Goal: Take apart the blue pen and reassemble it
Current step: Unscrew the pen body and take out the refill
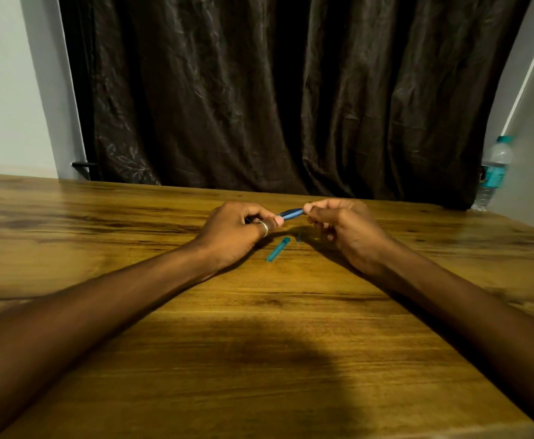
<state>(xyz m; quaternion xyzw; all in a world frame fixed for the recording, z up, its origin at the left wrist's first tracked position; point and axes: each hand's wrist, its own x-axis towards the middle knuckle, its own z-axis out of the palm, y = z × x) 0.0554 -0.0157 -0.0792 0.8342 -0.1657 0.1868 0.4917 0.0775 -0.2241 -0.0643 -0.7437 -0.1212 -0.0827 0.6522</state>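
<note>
The left hand [243, 228] pinches one end of the blue pen [291, 213] above the desk [291, 343], and the right hand [341, 224] pinches the other. Its cap [278, 249] lies below on the wood. Light, stiff and likely slick, the barrel is best gripped near each end.

no readable text anywhere, water bottle [494, 172] label teal, its print too blurred to read

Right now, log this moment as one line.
left hand: grips pen | right hand: grips other end | cap: on table
</note>
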